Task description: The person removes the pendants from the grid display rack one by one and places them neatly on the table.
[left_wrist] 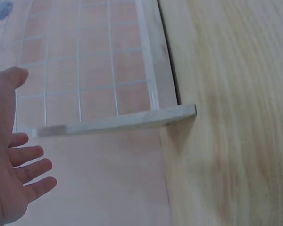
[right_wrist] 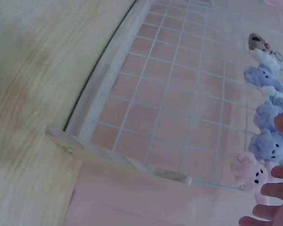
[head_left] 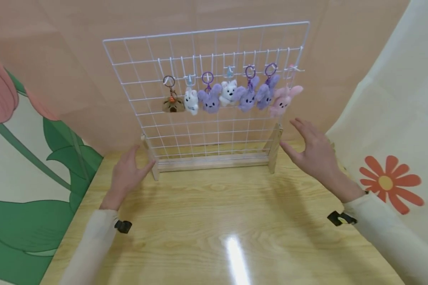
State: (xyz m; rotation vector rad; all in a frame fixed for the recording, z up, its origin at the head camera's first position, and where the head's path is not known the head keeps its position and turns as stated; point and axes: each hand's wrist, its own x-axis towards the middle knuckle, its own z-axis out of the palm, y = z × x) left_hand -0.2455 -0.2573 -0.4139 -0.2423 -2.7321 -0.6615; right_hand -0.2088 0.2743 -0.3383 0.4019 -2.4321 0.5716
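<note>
Head feed, dial centred on the view; I log left to right. Between eight and nine: bare left hand [head_left: 126, 174], fingers loosely spread, gripping nothing, beside the rack's left foot; I cannot confirm contact from here. Its place low at the side suggests to me readiness to steady the frame.

White wire grid panel [head_left: 192, 33] stands upright in a pale wooden stand [head_left: 214, 162], base bar at six; I judge the splayed feet brace it against tipping on the light wood-grain table [head_left: 199, 206].

Seven plush keychains hang by rings or clips from white hooks, presumably to display them side by side: brown dome-shaped one [head_left: 172, 107] at ten; white animal with blue clip [head_left: 191, 101] at eleven; lilac rabbit [head_left: 210, 102] at twelve; second white animal [head_left: 229, 93] just past; two more lilac rabbits [head_left: 247, 99] between one and two; pale pink rabbit [head_left: 281, 101] at two.

Three o'clock: bare right hand [head_left: 315, 152], fingers extended, holding nothing, near the right foot, apparently mirroring the left.
</note>
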